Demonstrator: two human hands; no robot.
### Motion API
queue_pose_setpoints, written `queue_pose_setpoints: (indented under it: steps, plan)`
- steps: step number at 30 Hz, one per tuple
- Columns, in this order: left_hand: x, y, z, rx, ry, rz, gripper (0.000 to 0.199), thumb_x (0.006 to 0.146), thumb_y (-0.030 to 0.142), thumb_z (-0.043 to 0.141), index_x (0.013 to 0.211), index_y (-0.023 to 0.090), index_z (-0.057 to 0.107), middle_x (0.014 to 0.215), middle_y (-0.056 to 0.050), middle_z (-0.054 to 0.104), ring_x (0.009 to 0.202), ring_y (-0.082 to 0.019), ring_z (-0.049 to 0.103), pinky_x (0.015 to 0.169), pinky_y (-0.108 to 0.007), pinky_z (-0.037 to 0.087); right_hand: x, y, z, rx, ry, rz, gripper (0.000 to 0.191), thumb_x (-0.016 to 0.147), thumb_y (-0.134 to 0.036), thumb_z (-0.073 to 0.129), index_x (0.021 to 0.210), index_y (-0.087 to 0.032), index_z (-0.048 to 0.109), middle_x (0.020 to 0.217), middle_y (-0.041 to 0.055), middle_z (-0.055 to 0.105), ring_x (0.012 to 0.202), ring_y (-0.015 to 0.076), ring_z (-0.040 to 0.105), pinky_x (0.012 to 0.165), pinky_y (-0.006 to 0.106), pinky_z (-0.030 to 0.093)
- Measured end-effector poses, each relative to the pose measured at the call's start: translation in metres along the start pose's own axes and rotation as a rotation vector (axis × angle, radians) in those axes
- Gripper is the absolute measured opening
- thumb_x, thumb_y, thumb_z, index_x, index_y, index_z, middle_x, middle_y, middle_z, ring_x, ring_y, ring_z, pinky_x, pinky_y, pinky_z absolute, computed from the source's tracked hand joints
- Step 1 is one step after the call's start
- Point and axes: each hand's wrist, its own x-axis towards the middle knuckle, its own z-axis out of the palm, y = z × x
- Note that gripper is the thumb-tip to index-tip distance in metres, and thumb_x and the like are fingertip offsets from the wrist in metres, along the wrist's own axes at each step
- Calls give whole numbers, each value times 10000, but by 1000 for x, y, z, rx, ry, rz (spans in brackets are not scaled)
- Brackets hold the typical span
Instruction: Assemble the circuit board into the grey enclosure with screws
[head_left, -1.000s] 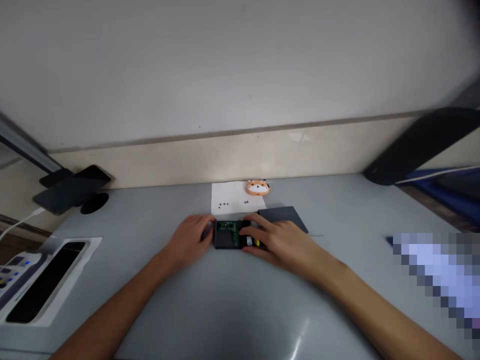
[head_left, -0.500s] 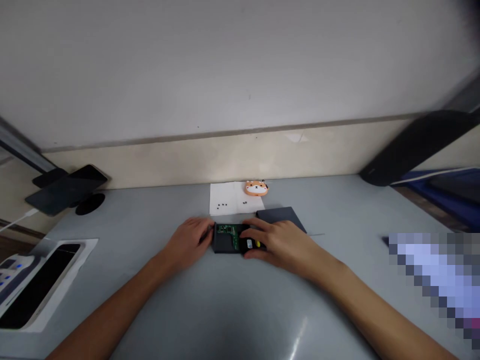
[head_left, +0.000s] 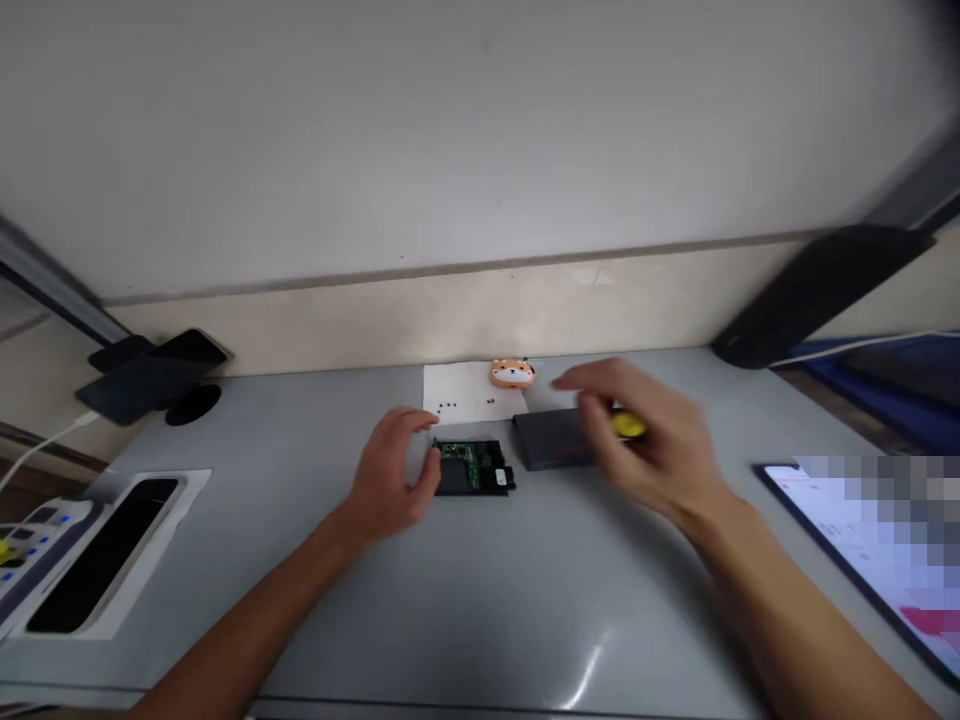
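A black electronic device with a green circuit board point(head_left: 472, 466) lies on the grey table. My left hand point(head_left: 394, 470) is at its left end, thumb and fingers apart; whether the fingertips touch it I cannot tell. My right hand point(head_left: 652, 435) is raised to the right, blurred, with its fingers curled round a screwdriver point(head_left: 628, 425) whose yellow end shows; the rest of it is hidden. Below and behind that hand lies a flat dark cover point(head_left: 551, 440). Several small black screws point(head_left: 448, 405) rest on a white paper point(head_left: 469, 380) behind the device.
An orange animal-face case point(head_left: 513, 373) sits on the paper's right side. At the left are a phone on a stand point(head_left: 154, 375), a phone lying on white paper point(head_left: 109, 555) and a power strip point(head_left: 45, 550). A lit tablet point(head_left: 847, 540) lies at the right. The wall stands behind.
My right hand has left the device and moved up and right with the screwdriver, uncovering the device's right end. My left hand has spread its fingers beside the device.
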Motion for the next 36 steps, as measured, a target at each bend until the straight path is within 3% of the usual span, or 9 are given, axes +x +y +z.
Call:
queue_pose_setpoints:
  steps: [3, 5, 6, 9, 14, 17, 23, 28, 36]
  plan:
    - [6, 15, 2, 10, -234, 96, 464, 962, 248, 572, 1411, 235, 456, 1380, -114, 580, 1292, -261, 541, 1116, -447, 425, 14, -13, -13, 328, 398, 165, 324, 994, -383, 422, 933, -213, 691, 807, 82, 674, 694, 214, 614, 652, 378, 480]
    - [12, 19, 4, 25, -376, 110, 523, 968, 297, 594, 1464, 248, 434, 1439, -103, 567, 1340, -270, 516, 1153, -459, 388, 26, -16, -11, 378, 458, 285, 499, 999, -479, 323, 762, -196, 658, 627, 69, 562, 535, 181, 503, 513, 343, 383]
    - [15, 20, 6, 22, -415, 103, 535, 969, 315, 599, 1473, 253, 432, 1449, -97, 569, 1345, -269, 518, 1158, -458, 382, 31, -16, -6, 298, 471, 343, 524, 1002, -505, 336, 697, -197, 632, 598, 57, 537, 513, 163, 479, 488, 319, 348]
    - [21, 19, 13, 7, -433, 117, 476, 969, 324, 592, 1428, 254, 485, 1430, -80, 599, 1314, -255, 551, 1161, -450, 382, 38, -4, 15, 199, 336, 500, 513, 1005, -552, 408, 745, -192, 665, 536, -5, 482, 494, 134, 452, 499, 279, 347]
    - [17, 13, 28, -42, -319, 179, 393, 957, 300, 567, 1344, 235, 550, 1361, -93, 645, 1244, -250, 605, 1116, -448, 428, 20, 20, 42, 75, 179, 616, 525, 988, -626, 451, 828, -192, 698, 576, -8, 564, 542, 137, 497, 535, 264, 377]
    - [13, 10, 31, -55, -301, 158, 417, 946, 289, 573, 1358, 232, 537, 1385, -104, 630, 1281, -261, 589, 1127, -463, 426, 8, 24, 43, -2, 169, 606, 505, 995, -624, 441, 883, -210, 708, 564, -18, 545, 523, 138, 483, 521, 256, 355]
    - [12, 9, 32, -22, -409, 109, 523, 927, 327, 641, 1423, 243, 498, 1485, -96, 559, 1353, -274, 526, 1167, -461, 410, 7, 27, 45, -55, 115, 624, 507, 997, -636, 433, 889, -226, 710, 526, -26, 504, 482, 139, 454, 498, 258, 315]
    - [12, 9, 33, -16, -420, 96, 490, 924, 291, 646, 1397, 262, 523, 1443, -83, 581, 1324, -264, 542, 1149, -444, 430, 7, 33, 49, -27, 48, 657, 513, 995, -651, 423, 936, -232, 713, 582, -8, 584, 494, 142, 498, 503, 256, 335]
    - [13, 10, 32, -34, -443, 68, 504, 902, 290, 671, 1384, 264, 528, 1374, -71, 630, 1262, -266, 574, 1124, -442, 445, 5, 35, 51, -11, 23, 623, 529, 997, -652, 415, 913, -223, 712, 553, -6, 567, 471, 148, 495, 489, 254, 325]
